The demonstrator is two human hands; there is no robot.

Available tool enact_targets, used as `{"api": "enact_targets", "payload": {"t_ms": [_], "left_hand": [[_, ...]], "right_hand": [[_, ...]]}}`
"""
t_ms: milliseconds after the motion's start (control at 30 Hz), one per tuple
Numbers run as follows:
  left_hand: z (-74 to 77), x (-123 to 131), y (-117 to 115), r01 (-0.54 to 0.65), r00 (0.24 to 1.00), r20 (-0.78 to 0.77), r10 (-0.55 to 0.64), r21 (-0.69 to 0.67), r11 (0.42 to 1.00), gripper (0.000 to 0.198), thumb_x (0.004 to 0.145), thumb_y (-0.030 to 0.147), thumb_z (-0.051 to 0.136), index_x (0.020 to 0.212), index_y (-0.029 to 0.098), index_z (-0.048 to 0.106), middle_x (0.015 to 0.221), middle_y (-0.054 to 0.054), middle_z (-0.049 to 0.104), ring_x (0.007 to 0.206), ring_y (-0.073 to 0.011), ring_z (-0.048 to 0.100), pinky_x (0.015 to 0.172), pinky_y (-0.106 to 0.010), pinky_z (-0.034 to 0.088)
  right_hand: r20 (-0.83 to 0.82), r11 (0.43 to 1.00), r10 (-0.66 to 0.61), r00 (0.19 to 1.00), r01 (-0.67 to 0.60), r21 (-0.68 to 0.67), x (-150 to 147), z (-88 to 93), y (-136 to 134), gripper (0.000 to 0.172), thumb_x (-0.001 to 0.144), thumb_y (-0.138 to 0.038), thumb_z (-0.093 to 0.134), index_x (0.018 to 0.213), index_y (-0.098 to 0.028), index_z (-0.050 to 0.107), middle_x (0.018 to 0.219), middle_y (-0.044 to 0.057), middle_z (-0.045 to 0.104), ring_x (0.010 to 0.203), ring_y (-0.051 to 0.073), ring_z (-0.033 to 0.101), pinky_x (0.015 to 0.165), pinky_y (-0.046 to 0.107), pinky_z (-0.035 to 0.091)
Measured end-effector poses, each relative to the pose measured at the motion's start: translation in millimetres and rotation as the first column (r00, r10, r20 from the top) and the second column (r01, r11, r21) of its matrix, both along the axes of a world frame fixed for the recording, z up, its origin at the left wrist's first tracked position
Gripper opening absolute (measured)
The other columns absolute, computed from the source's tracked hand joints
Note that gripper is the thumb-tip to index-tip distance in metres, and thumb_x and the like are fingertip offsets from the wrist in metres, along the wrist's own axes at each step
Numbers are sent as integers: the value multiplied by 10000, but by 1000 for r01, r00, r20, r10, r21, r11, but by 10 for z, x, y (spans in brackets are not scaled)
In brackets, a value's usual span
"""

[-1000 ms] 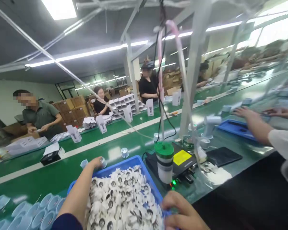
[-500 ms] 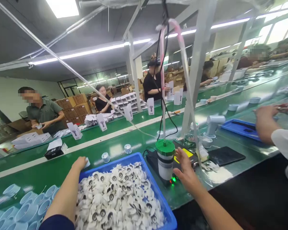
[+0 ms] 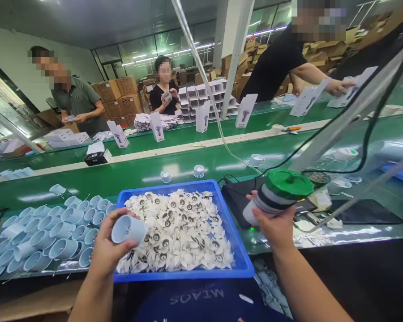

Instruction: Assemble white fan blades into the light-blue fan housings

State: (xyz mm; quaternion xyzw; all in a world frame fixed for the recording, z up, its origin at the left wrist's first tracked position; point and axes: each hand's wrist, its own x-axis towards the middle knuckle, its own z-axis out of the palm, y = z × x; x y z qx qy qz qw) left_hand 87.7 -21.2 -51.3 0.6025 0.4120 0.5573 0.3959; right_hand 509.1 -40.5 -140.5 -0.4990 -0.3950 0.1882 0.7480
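My left hand (image 3: 105, 250) grips a light-blue cup-shaped plastic housing (image 3: 129, 230), its wide mouth turned toward me, over the left side of a blue tray (image 3: 245, 261). White fan blades (image 3: 184, 232) with dark round hubs fill this tray in a heap. To the right of the tray, my right hand (image 3: 278, 228) is wrapped round a white bottle (image 3: 272, 201) with a green screw lid and a black band. The bottle is tilted, its lid leaning to the right. Many similar light-blue housings (image 3: 62, 228) lie crowded left of the tray.
Two small light-blue parts (image 3: 199, 171) stand on the green belt (image 3: 134, 172) behind the tray. A black flat pad (image 3: 369, 211), cables and a clear tube lie at right. Printed white boxes (image 3: 246, 111) stand along the far line, where several people work.
My left hand has come back from the belt to above the tray with the housing. My right hand, open beside the bottle before, has closed round it and tilted it. The view has shifted.
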Motion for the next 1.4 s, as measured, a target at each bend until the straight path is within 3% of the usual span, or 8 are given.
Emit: {"api": "enact_targets", "payload": {"t_ms": [200,367,500,600,1000,1167,1267,1400], "left_hand": [[-138,428,-131,116,858,-500,-117,-34,993,494,700,264,807,1168,236,653,1185,-106,717,1099,-300,683,984,-455,530],[29,926,-256,383,739,-608,-289,27,923,676,677,263,805,1300,257,541,1180,-98,713,1110,-294,676,990,-454,519],[143,1149,-348,477,721,-588,-366,39,878,407,705,425,826,1011,231,639,939,-48,739,851,-255,700,770,-376,553],[184,1182,-395,480,748,-556,-363,75,874,274,736,400,797,848,213,631,820,-22,714,727,-208,666,658,-321,515],[202,1152,-382,524,736,-503,-453,-2,852,349,739,430,820,986,224,685,984,-63,747,891,-259,701,782,-376,563],[248,1124,-329,605,612,-448,-652,-265,751,574,674,452,887,1174,256,683,1110,-39,748,992,-286,711,821,-368,582],[129,964,-205,510,605,-574,-552,-253,822,793,655,439,898,1372,294,590,1277,-67,711,1115,-317,691,915,-421,571],[-204,451,25,78,725,-684,-85,-41,996,662,689,467,858,1284,265,648,1236,-92,727,1089,-314,705,920,-456,570]], "right_hand": [[-124,973,229,965,-229,13,-194,787,-83,651,592,-752,792,942,-224,644,803,41,657,634,225,673,485,330,561],[-252,656,754,606,-713,247,-935,1412,-193,454,721,-633,783,956,-266,658,884,7,642,681,162,645,581,311,597],[-236,514,857,458,-795,324,-1381,1501,-138,502,688,-592,843,949,-190,693,846,45,659,691,174,654,544,269,577],[-225,544,839,495,-772,329,-1460,1459,-135,544,655,-590,881,960,-180,696,872,51,674,705,178,657,569,276,581],[-167,510,860,483,-824,247,-1381,1421,-219,522,730,-569,851,1027,-167,699,865,56,692,743,190,676,662,326,628],[-202,574,817,540,-792,206,-1372,1419,-203,558,699,-574,878,1050,-186,688,903,56,693,779,204,692,674,335,634],[-223,671,741,633,-711,209,-1202,1354,-216,538,681,-606,873,1015,-223,696,933,46,674,748,198,677,603,317,612],[-144,929,369,918,-364,67,-691,1065,-322,506,640,-631,879,942,-273,685,955,28,640,749,207,662,616,346,590]]}}
